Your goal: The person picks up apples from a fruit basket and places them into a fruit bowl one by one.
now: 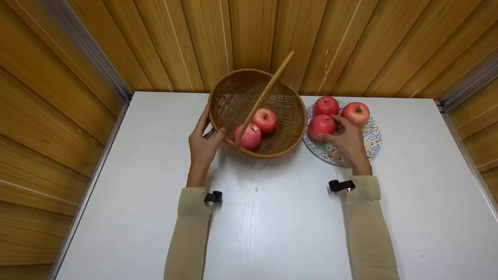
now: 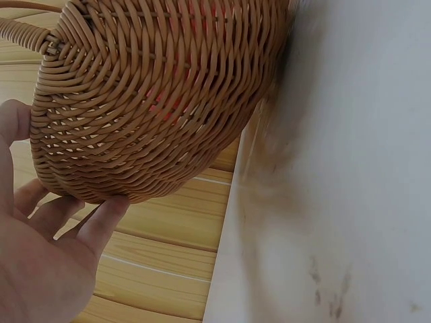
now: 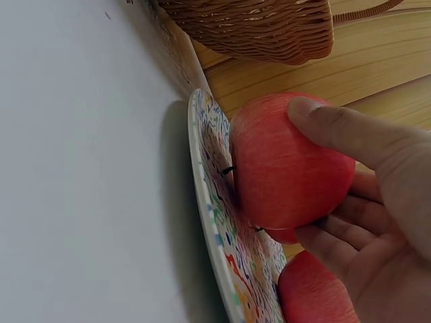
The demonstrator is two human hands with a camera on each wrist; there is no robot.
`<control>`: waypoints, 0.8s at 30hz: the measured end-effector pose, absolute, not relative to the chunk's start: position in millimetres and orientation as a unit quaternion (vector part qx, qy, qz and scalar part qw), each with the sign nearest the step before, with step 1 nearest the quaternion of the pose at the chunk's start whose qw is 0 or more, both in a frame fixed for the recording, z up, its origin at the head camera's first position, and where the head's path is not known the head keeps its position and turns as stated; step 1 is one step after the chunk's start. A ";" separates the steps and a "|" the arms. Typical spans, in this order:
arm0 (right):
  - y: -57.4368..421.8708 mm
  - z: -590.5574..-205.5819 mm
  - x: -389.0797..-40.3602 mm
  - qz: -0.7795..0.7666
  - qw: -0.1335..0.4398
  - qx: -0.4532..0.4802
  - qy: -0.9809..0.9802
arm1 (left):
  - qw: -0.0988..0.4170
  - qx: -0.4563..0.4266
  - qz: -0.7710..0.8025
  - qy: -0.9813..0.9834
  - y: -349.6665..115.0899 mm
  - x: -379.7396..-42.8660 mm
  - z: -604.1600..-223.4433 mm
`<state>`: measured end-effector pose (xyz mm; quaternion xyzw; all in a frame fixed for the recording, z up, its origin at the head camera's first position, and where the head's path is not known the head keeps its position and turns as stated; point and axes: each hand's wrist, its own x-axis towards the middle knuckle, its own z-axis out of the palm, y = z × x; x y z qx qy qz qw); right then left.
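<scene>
On the left side of the brown wicker basket [image 1: 290, 116], my left hand [image 1: 204, 144] holds the rim, thumb at the edge and fingers against the outer weave [image 2: 155, 87]. Two red apples lie inside, one apple [image 1: 266, 121] behind the other apple [image 1: 252, 139], under the slanting handle [image 1: 268, 87]. My right hand [image 1: 348, 142] grips a red apple [image 3: 289, 161] between thumb and fingers, at the left part of a round patterned plate [image 1: 373, 142]. Two more apples sit on that plate: a back-left apple [image 1: 326, 105] and a back-right apple [image 1: 356, 112].
Basket and plate stand side by side near the back edge of a white table [image 1: 272, 217]. Wood-panelled walls [image 1: 249, 35] rise behind and at both sides. Small dark wrist cameras sit at both sleeve cuffs.
</scene>
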<state>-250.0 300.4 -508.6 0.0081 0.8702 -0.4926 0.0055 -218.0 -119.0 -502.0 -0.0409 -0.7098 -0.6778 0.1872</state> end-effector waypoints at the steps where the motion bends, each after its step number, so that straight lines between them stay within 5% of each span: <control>1: 300.2 -508.5 -250.0 -0.492 0.005 0.009 0.870 | 0.186 -0.039 -0.679 -0.709 -118.7 -217.7 -501.2; 24: 296.9 -502.5 -247.8 -0.457 0.024 0.012 0.889 | 0.193 -0.046 -0.674 -0.712 -118.8 -217.6 -502.0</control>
